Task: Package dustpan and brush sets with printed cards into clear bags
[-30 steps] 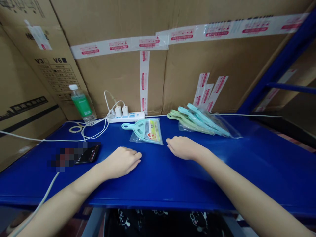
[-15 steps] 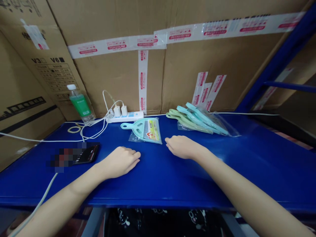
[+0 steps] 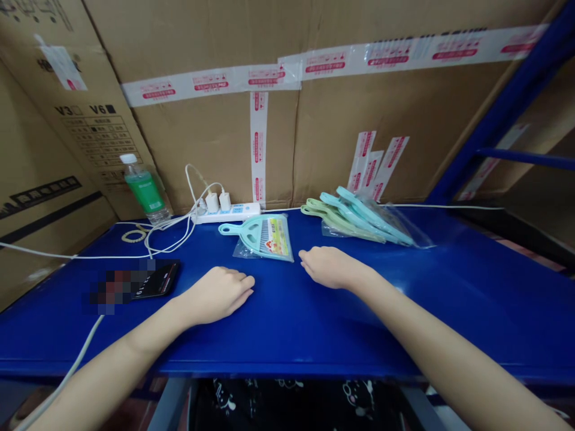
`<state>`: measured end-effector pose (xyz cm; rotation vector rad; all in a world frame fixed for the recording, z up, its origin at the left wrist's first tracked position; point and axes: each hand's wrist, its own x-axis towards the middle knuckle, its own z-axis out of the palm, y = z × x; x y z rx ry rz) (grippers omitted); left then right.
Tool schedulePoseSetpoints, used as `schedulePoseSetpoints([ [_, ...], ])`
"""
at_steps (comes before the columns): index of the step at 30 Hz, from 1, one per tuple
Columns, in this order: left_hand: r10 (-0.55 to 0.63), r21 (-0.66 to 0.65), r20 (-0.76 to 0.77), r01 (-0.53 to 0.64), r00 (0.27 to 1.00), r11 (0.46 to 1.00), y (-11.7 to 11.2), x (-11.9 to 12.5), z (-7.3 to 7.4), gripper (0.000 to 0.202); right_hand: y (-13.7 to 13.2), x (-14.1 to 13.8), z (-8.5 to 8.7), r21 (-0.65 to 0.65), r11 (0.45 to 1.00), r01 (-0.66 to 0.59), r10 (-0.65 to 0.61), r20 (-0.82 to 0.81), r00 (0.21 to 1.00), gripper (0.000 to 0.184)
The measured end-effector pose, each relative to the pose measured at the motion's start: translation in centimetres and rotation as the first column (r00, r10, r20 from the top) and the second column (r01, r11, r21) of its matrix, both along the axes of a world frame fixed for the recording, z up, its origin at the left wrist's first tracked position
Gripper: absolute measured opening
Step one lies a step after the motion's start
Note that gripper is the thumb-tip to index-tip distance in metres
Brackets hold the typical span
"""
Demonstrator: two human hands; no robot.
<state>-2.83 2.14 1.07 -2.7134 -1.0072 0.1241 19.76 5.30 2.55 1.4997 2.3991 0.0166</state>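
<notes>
My left hand (image 3: 218,294) rests on the blue table, its fingers curled in loosely with nothing showing in them. Across from it lies my right hand (image 3: 330,267), also closed and without anything visible in its grip. Between and beyond the two hands is a light-blue mini dustpan with a brush (image 3: 260,236), flat in a clear bag with a colourful label; neither hand touches it. Behind my right hand, several bagged dustpan sets (image 3: 354,218), pale green and light blue, lie overlapping in a pile.
A white power strip (image 3: 247,209) with plugged-in chargers and tangled white cables stands along the cardboard wall (image 3: 215,137). Left of it are a green-labelled bottle (image 3: 147,190) and a coiled ring (image 3: 133,236). A dark phone (image 3: 157,281) lies near my left forearm on the blue table (image 3: 287,335).
Both hands and the dustpan sets stay in place. Only the camera view has shifted very slightly.
</notes>
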Motion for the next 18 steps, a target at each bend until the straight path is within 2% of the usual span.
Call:
schedulePoseSetpoints([
  [7, -0.008, 0.008, 0.0, 0.008, 1.0, 1.0, 0.03, -0.08, -0.15, 0.022, 0.03, 0.01, -0.08, -0.003, 1.0, -0.002, 0.002, -0.006, 1.0, 0.034],
  [10, -0.046, 0.042, 0.021, 0.045, 0.999, 0.998, 0.07, -0.14, -0.26, 0.023, 0.04, 0.01, -0.06, -0.002, 1.0, -0.001, 0.001, -0.01, 1.0, 0.034],
  [14, -0.122, 0.123, 0.119, 0.107, 0.985, 0.987, 0.27, -0.13, -0.38, 0.032, 0.09, 0.05, -0.12, 0.003, 1.0, -0.01, 0.01, -0.02, 1.0, 0.033],
  [18, -0.137, 0.182, 0.219, 0.097, 0.966, 0.979, 0.87, -0.26, -0.47, 0.039, 0.22, -0.11, -0.24, 0.012, 0.999, -0.043, 0.043, -0.041, 0.998, 0.034],
])
